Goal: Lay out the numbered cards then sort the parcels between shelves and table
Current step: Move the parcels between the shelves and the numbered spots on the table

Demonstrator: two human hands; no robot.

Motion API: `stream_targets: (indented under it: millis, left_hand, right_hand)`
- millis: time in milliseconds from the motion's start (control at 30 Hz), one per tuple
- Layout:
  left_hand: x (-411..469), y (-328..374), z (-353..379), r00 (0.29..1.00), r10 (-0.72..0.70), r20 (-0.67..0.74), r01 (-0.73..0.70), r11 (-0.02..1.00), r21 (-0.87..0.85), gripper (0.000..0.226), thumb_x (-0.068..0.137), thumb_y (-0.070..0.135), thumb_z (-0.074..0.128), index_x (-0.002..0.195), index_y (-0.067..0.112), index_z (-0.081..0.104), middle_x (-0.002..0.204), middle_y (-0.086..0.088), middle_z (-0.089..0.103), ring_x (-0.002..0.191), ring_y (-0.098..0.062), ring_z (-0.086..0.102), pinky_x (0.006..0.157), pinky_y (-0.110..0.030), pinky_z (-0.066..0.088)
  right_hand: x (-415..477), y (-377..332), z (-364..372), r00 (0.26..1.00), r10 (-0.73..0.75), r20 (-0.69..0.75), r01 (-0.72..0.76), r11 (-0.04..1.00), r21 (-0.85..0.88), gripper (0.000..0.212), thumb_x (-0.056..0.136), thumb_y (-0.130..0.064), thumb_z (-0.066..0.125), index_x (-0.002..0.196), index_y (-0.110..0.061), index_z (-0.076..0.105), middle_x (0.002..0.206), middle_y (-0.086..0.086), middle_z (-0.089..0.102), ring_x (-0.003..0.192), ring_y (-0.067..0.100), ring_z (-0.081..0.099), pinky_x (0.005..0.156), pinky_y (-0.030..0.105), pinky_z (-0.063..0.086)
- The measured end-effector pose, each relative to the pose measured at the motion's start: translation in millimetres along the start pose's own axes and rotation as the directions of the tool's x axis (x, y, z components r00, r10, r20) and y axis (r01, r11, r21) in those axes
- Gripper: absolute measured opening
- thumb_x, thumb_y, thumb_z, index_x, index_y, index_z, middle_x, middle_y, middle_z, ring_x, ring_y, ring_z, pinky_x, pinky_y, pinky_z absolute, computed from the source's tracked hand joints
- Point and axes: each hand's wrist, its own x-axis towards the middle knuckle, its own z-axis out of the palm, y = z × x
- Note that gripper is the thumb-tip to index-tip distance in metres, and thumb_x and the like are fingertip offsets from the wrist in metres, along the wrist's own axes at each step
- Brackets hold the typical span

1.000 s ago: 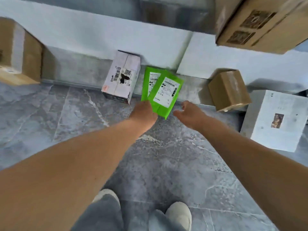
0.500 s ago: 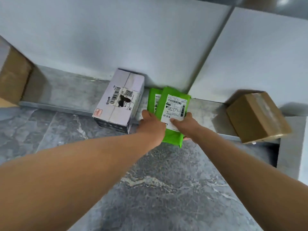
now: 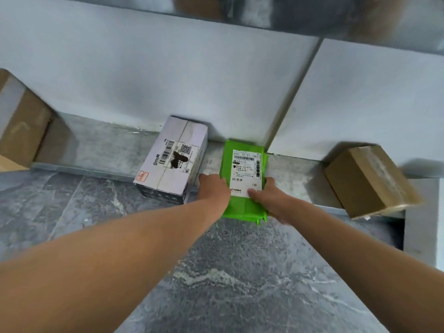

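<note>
Clearly you are in the sorting step, with no numbered cards in view. The green parcel (image 3: 246,171) lies flat on the low shelf (image 3: 101,150) at floor level, its far end against the white wall and its near end hanging over the shelf's front lip above the floor (image 3: 216,272). Your left grip (image 3: 213,191) is curled against its left edge, fingertips hidden under the wrapper. Your right grip (image 3: 271,200) pinches the near right corner, thumb on top of the white label and fingers out of sight beneath. Both grips hold the parcel, which sits flat on the shelf.

A second green edge shows along the right side, so there may be two mailers stacked. I cannot tell, so check that your hold takes in everything you mean to move.

The white box (image 3: 171,162) stands just beside your left grip, and a brown box (image 3: 370,181) sits well apart on the right. Judging from this, the next move is either a lift towards you or a release. If you lift, come straight up and back, clear of the white box. The soft wrapper will likely sag between your grips, so keep it level and read the label before choosing its place.
</note>
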Motion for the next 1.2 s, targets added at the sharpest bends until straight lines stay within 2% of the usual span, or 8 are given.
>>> stream_targets:
  millis: [133,233,333,533,667,800,933,1200]
  left_hand:
    - [-2,24,-10,0.999,-0.050,-0.002,0.050,0.991,-0.125,0.037,0.100,0.029,0.044,0.110,-0.002,0.061,0.104,-0.014,0.064,0.077,-0.023,0.061,0.047,-0.025,0.033]
    - [-21,50,-24,0.997,0.028,-0.076,-0.046,0.968,-0.248,0.038,0.099,0.029,0.045,0.105,-0.003,0.065,0.103,-0.019,0.067,0.093,-0.032,0.064,0.063,-0.028,0.039]
    - [-65,37,-41,0.993,0.097,-0.071,-0.115,0.939,-0.323,0.033,0.101,0.027,0.045,0.096,0.004,0.069,0.083,-0.013,0.068,0.068,-0.023,0.059,0.057,-0.028,0.040]
    - [-151,0,-99,1.000,-0.007,0.016,0.014,0.864,-0.503,0.021,0.098,0.025,0.053,0.091,0.017,0.072,0.086,-0.010,0.071,0.075,-0.020,0.061,0.073,-0.031,0.049]
    - [-212,18,-151,0.997,-0.072,-0.016,0.050,0.822,-0.567,0.024,0.097,0.024,0.057,0.101,0.006,0.072,0.073,0.003,0.062,0.060,-0.005,0.051,0.057,-0.017,0.042]
    - [-281,27,-202,0.993,-0.115,0.040,0.113,0.745,-0.658,0.019,0.092,0.026,0.065,0.074,0.024,0.071,0.076,-0.003,0.064,0.064,-0.011,0.056,0.068,-0.024,0.047]
    - [-351,34,-240,0.967,-0.230,0.109,0.230,0.604,-0.763,0.010,0.089,0.024,0.068,0.083,0.016,0.071,0.085,-0.005,0.070,0.072,-0.015,0.066,0.072,-0.026,0.056]
    - [-512,41,-275,0.981,-0.184,0.054,0.155,0.597,-0.787,0.017,0.089,0.018,0.067,0.096,0.003,0.074,0.076,-0.001,0.074,0.073,-0.017,0.066,0.077,-0.036,0.056]
  right_hand:
    - [-1,3,-12,0.999,0.038,0.018,-0.041,0.981,0.192,0.048,0.097,-0.019,0.054,0.137,-0.007,0.030,0.137,0.014,0.051,0.120,0.031,0.053,0.102,0.048,0.045]
    - [-29,0,-12,0.998,0.065,0.027,-0.070,0.943,0.327,0.043,0.098,-0.015,0.052,0.135,-0.005,0.032,0.134,0.011,0.052,0.118,0.030,0.055,0.093,0.044,0.051]
    - [-67,-6,-12,0.996,0.035,-0.086,-0.017,0.979,0.203,0.041,0.097,-0.017,0.054,0.132,-0.007,0.035,0.131,0.011,0.053,0.117,0.030,0.054,0.099,0.049,0.046]
    - [-165,-33,-12,1.000,0.009,-0.021,-0.007,0.995,0.103,0.042,0.093,-0.023,0.060,0.128,-0.014,0.037,0.127,0.009,0.055,0.115,0.030,0.055,0.101,0.050,0.045]
    - [-243,-45,-5,0.998,0.033,-0.050,-0.022,0.978,0.210,0.035,0.091,-0.031,0.062,0.117,-0.022,0.039,0.126,0.010,0.058,0.114,0.031,0.057,0.100,0.052,0.046]
    - [-334,-71,-4,0.996,0.067,-0.059,-0.049,0.964,0.262,0.041,0.097,-0.027,0.055,0.130,-0.011,0.037,0.126,0.009,0.058,0.114,0.029,0.057,0.099,0.050,0.046]
    - [-414,-84,-4,0.995,0.083,-0.047,-0.067,0.958,0.279,0.041,0.095,-0.032,0.056,0.127,-0.011,0.042,0.127,0.013,0.058,0.114,0.031,0.057,0.100,0.051,0.046]
    - [-578,-78,-27,0.998,0.014,-0.066,0.007,0.952,0.307,0.040,0.099,-0.030,0.050,0.129,-0.004,0.042,0.124,0.011,0.058,0.111,0.029,0.058,0.095,0.043,0.048]
